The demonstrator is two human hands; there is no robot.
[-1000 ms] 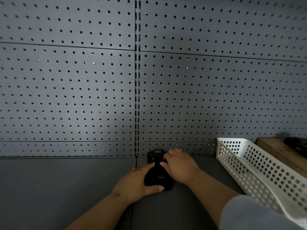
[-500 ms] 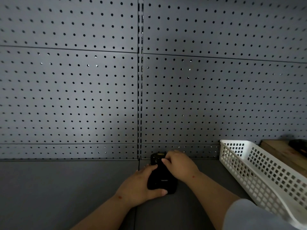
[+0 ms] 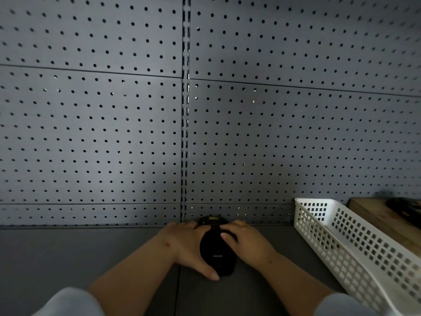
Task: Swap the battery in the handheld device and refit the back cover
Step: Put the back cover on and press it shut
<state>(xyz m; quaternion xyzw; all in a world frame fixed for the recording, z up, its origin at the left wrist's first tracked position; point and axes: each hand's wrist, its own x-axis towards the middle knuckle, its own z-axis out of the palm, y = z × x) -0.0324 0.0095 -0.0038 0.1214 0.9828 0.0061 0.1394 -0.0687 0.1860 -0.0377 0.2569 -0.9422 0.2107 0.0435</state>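
Your 2 hands sit on the black handheld device (image 3: 216, 252), which lies back-up on the dark grey shelf (image 3: 68, 258), its far end close to the foot of the perforated back panel (image 3: 91, 133). The device runs lengthwise away from you, just right of the vertical slotted seam (image 3: 185, 110) between the 2 panel halves. A small pale logo shows on its near half, and a yellowish label shows at its far end, between your fingertips.

Your left hand (image 3: 188, 245) wraps the device's left edge: the palm lies against the side, the thumb runs along the near left corner with its nail at the device's near end, and the fingers curl over the far left part. It is clamped on the device.

Your right hand (image 3: 247, 244) lies over the right side and the far half of the back, fingers bent and pressing down on the dark surface, thumb tip on the back near the middle. It is closed onto the device too. Whether the back cover is fully seated under your fingers cannot be told.

To the right, apart from your hands, a white plastic basket (image 3: 337, 236) stands angled on the shelf. Beyond it lies a wooden board (image 3: 376, 217) with a dark object (image 3: 405, 207) on its far end, too blurred to identify.
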